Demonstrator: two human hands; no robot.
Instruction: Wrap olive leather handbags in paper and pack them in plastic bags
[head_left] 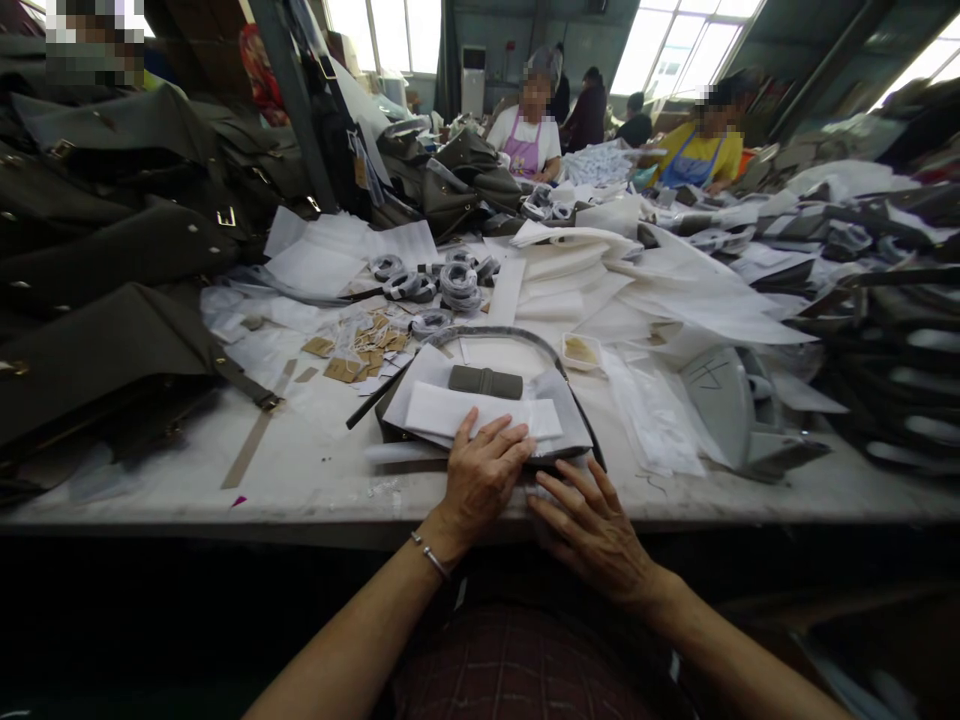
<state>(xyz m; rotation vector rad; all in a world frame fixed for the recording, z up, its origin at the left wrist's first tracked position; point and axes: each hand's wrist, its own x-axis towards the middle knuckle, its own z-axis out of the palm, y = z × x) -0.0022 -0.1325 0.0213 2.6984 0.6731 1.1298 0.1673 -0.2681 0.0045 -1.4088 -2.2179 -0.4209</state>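
Note:
A dark handbag (581, 425) lies flat on the table before me, its wrapped strap (525, 333) arching away from me. On the bag rests a folded white foam sheet (442, 408), with a small dark green rolled piece (486, 381) just beyond it. My left hand (487, 460) presses on the near edge of the foam and bag, fingers stretched out. To its right, my right hand (592, 520) is at the bag's near edge, fingers spread. Nothing shows gripped in either hand, though part of the right thumb is hidden.
Stacked dark green bags (112, 330) fill the left side. Brown tags (360, 350), coiled wrapped straps (459, 285) and foam sheets (570, 270) lie beyond the bag. A tape dispenser (727, 405) stands right, near a small tray (581, 350). Co-workers (529, 135) are across the table.

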